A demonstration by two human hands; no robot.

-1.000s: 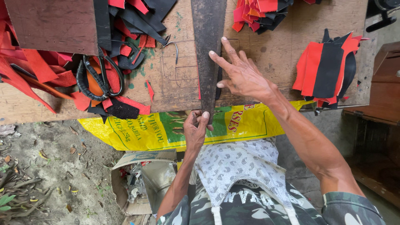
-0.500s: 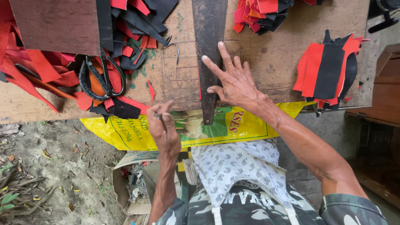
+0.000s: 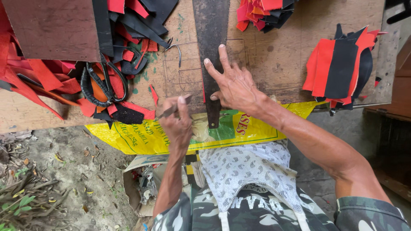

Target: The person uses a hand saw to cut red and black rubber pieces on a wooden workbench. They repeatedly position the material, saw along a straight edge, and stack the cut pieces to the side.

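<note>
On a scarred wooden workbench, seen from above by a camera on the person's head, two bare hands work at a long dark strip that runs from the top of the view down to the near edge of the bench and hangs a little over it. It looks like a saw blade or a strip of dark material; which one cannot be told.

The right hand lies flat on the strip with its fingers spread apart, pressing it to the wood. The left hand is closed around a thin pointed tool, pinched between thumb and fingers like a pen, its tip just left of the strip near the bench edge. Faint drawn lines show on the wood beside it.

To the left lie black-handled scissors among red and black scraps, with a brown board above them. A small metal hook lies near the strip. A neat stack of red and black pieces sits well to the right, and another heap at the top. A yellow printed sack hangs from the bench edge over the person's patterned apron.

Judged from this, the marking goes best if the flat hand keeps firm, even pressure so the strip cannot slide, and the tool tip stays tight against the strip's edge.
</note>
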